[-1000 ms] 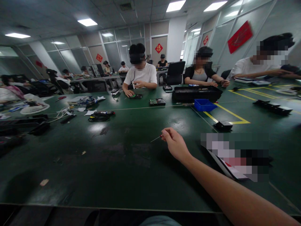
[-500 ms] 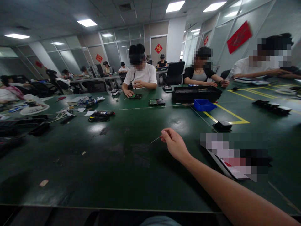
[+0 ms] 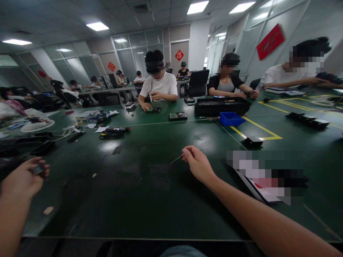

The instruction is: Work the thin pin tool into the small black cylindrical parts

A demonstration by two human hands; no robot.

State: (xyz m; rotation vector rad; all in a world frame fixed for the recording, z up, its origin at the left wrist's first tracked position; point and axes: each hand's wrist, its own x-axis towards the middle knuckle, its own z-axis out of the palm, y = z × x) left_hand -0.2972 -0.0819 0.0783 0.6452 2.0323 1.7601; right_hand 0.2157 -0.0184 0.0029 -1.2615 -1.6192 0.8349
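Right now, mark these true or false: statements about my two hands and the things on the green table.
The right hand pinches a thin metal tool. True.
The left hand is empty. False: it holds a small dark part.
The blue bin sits next to a long black tray. True.
The tool's tip rests inside the blue bin. False: it hangs over the bare green table, apart from the bin.
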